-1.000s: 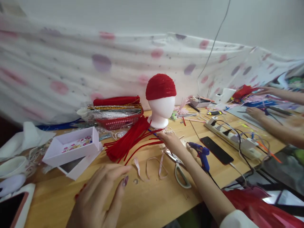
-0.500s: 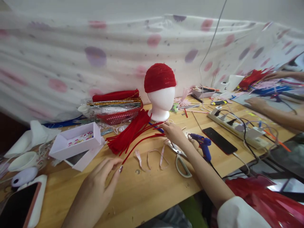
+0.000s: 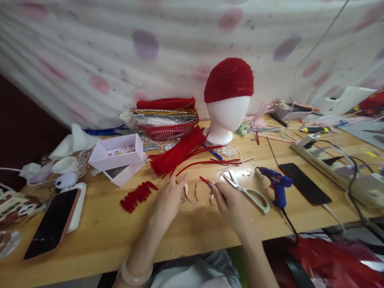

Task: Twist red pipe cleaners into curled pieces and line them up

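Note:
My right hand (image 3: 232,202) is closed on a red pipe cleaner (image 3: 204,180), whose short end sticks out to the left from its fingertips. To the left, my left hand (image 3: 168,198) is over the table with fingers stretched forward and slightly apart, nothing visible between them. Beyond it lies a bundle of red pipe cleaners (image 3: 180,154), a few strands trailing right. Beside my left wrist is a zigzag-folded red piece (image 3: 138,196). A white foam head (image 3: 229,114) wearing a red cap (image 3: 230,80) stands behind. Scissors (image 3: 246,192) lie right of my right hand.
A blue glue gun (image 3: 277,184) and a black phone (image 3: 306,184) are at the right, near a power strip (image 3: 327,168). Left are a white box (image 3: 117,154) with gems and another phone (image 3: 52,224). A red basket (image 3: 168,130) sits behind the bundle.
My right hand has drawn back from the bundle toward me, holding a pipe cleaner. My left hand has moved inward, and the folded red piece now shows. The view has swung left.

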The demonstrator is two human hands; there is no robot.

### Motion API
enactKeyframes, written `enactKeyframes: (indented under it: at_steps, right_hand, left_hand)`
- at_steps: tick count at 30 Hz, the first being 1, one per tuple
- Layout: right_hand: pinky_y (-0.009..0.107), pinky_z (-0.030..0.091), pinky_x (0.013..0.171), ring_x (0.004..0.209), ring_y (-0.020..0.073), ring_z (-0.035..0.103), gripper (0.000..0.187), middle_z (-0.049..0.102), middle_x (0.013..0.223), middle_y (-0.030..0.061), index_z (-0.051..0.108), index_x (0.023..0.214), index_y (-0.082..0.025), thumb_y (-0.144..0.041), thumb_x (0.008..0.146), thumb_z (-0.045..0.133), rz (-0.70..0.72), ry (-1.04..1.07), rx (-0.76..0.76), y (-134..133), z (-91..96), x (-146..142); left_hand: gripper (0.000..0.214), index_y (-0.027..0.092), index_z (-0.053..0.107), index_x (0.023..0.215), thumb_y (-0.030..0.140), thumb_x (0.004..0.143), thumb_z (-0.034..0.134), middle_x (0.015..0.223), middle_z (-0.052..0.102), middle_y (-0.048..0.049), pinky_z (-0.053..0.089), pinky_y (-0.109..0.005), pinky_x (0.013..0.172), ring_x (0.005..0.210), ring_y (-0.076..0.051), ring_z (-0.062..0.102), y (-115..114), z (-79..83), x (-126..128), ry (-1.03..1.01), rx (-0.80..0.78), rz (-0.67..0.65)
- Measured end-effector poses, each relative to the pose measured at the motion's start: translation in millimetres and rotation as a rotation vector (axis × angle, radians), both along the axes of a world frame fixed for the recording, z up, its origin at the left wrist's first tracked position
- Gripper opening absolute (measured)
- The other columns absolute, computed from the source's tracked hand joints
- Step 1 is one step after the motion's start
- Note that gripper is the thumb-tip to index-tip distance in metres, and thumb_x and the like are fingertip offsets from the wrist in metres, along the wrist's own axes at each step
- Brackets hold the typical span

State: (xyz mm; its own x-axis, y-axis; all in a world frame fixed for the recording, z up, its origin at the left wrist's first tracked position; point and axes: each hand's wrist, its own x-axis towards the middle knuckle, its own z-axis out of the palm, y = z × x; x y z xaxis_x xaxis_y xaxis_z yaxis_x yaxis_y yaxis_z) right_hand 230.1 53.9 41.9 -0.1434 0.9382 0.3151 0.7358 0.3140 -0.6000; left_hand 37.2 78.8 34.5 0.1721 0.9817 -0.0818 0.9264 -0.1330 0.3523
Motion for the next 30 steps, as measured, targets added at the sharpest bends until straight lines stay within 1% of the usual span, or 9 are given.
enactKeyframes:
  at_steps: [2, 6, 13, 15, 17, 20, 24, 27, 30]
  right_hand:
    - [0.026, 0.037, 0.058, 0.062, 0.0186, 0.056, 0.026, 0.059, 0.068, 0.0022, 0.060, 0.085, -0.020, -0.026, 0.099, 0.039, 0.006, 0.069, -0.052, -8, -11.1, 0]
    - [0.028, 0.040, 0.063, 0.071, 0.0209, 0.061, 0.020, 0.065, 0.078, 0.0041, 0.060, 0.100, -0.020, -0.023, 0.097, 0.041, 0.003, 0.147, -0.121, -14, -20.8, 9]
    - [0.026, 0.039, 0.061, 0.064, 0.0155, 0.050, 0.023, 0.053, 0.071, -0.0009, 0.052, 0.083, -0.021, -0.034, 0.099, 0.042, -0.076, 0.444, -0.103, -12, -1.2, 4]
    - [0.026, 0.037, 0.058, 0.062, 0.0146, 0.047, 0.017, 0.054, 0.076, -0.0006, 0.055, 0.095, -0.021, -0.038, 0.092, 0.055, -0.013, 0.444, -0.150, -8, 5.1, -11]
    - [0.025, 0.037, 0.057, 0.065, 0.0145, 0.048, 0.033, 0.060, 0.089, 0.0028, 0.055, 0.110, -0.021, -0.033, 0.082, 0.068, 0.110, 0.411, -0.202, -5, 8.7, -28]
    - [0.025, 0.039, 0.060, 0.068, 0.0146, 0.053, 0.030, 0.065, 0.095, 0.0041, 0.054, 0.114, -0.021, -0.024, 0.085, 0.060, 0.304, 0.426, -0.303, -6, 9.0, -45]
    - [0.024, 0.039, 0.060, 0.064, 0.0145, 0.055, 0.019, 0.063, 0.075, -0.0007, 0.052, 0.108, -0.020, -0.017, 0.090, 0.046, 0.412, 0.432, -0.469, -14, 6.7, -41]
    - [0.024, 0.039, 0.059, 0.061, 0.0142, 0.055, 0.008, 0.060, 0.065, -0.0022, 0.052, 0.089, -0.020, -0.018, 0.091, 0.044, 0.426, 0.366, -0.540, -17, 6.1, -32]
    - [0.023, 0.037, 0.055, 0.053, 0.0132, 0.052, 0.019, 0.055, 0.056, -0.0033, 0.049, 0.075, -0.020, -0.024, 0.093, 0.043, 0.447, 0.327, -0.604, -16, 5.7, -28]
  left_hand:
    - [0.065, 0.023, 0.058, 0.130, -0.011, 0.078, 0.037, 0.115, 0.063, -0.0127, 0.050, -0.032, 0.076, 0.093, -0.024, 0.067, 4, -3.4, 0, 0.015, 0.026, -0.034]
    - [0.034, 0.016, 0.068, 0.100, -0.001, 0.085, 0.043, 0.103, 0.065, -0.0119, 0.049, -0.035, 0.080, 0.093, -0.025, 0.065, 12, -6.9, -9, -0.079, 0.083, -0.027]
    - [0.009, 0.017, 0.065, 0.085, 0.020, 0.086, 0.056, 0.090, 0.072, -0.0066, 0.053, -0.027, 0.072, 0.079, -0.018, 0.068, 6, 14.8, -34, -0.399, 0.126, -0.001]
    - [0.012, 0.017, 0.064, 0.084, 0.026, 0.086, 0.056, 0.087, 0.073, -0.0055, 0.054, -0.025, 0.071, 0.078, -0.017, 0.069, -3, 28.6, -34, -0.536, 0.082, 0.008]
    - [0.012, 0.017, 0.063, 0.081, 0.028, 0.083, 0.058, 0.083, 0.072, -0.0039, 0.054, -0.024, 0.070, 0.077, -0.017, 0.069, -15, 41.0, -31, -0.730, -0.004, 0.020]
    - [0.005, 0.019, 0.062, 0.077, 0.021, 0.080, 0.059, 0.080, 0.069, -0.0013, 0.051, -0.024, 0.069, 0.076, -0.016, 0.066, -33, 47.9, -25, -0.774, -0.006, 0.030]
    - [0.007, 0.019, 0.064, 0.077, 0.018, 0.081, 0.058, 0.079, 0.068, -0.0011, 0.048, -0.025, 0.071, 0.076, -0.015, 0.063, -52, 29.9, -28, -0.731, 0.080, 0.121]
    - [0.006, 0.018, 0.064, 0.080, 0.024, 0.081, 0.062, 0.076, 0.067, -0.0007, 0.050, -0.024, 0.068, 0.074, -0.016, 0.064, -58, 9.9, -35, -0.938, -0.007, 0.268]
    - [0.008, 0.017, 0.063, 0.078, 0.024, 0.075, 0.065, 0.076, 0.068, -0.0017, 0.053, -0.026, 0.069, 0.074, -0.016, 0.066, -59, 0.2, -43, -1.125, -0.068, 0.356]
